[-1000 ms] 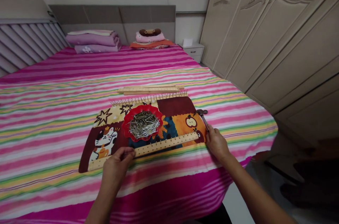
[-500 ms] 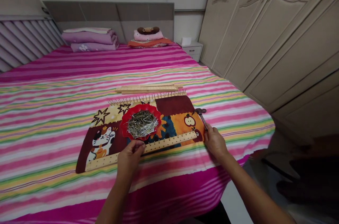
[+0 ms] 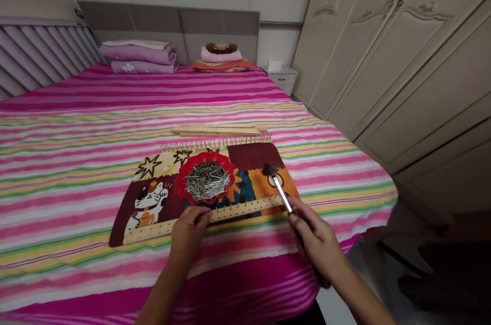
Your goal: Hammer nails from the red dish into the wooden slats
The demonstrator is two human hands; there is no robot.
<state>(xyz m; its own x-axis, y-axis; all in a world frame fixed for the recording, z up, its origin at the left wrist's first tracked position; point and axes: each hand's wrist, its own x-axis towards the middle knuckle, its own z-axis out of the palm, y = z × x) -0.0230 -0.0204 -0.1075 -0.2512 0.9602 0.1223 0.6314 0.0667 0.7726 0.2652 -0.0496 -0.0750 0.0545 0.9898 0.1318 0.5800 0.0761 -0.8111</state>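
My left hand (image 3: 189,226) pinches thumb and forefinger together at a drilled wooden strip (image 3: 151,233); whatever lies between the fingertips is too small to make out. Right of those fingers, a row of nails stands up from the strip. In my right hand (image 3: 317,233) is a hammer (image 3: 282,194), gripped by its dark handle, its blurred head raised over the mat's right part. A red scalloped bowl (image 3: 179,181) full of loose nails (image 3: 207,180) sits behind the near strip. Underneath is a patterned mat (image 3: 118,217) with a cat picture.
Along the mat's far edge runs another strip (image 3: 215,144) bristling with upright nails. Behind it lie several stacked wooden strips (image 3: 218,130). All this rests on a striped bedspread (image 3: 69,161). Folded bedding (image 3: 138,53) is by the headboard; a wardrobe (image 3: 368,59) stands at right.
My right hand has lifted the hammer off the mat's right side and swung it left and nearer, showing its whole handle. My left hand keeps its pinch at the strip.
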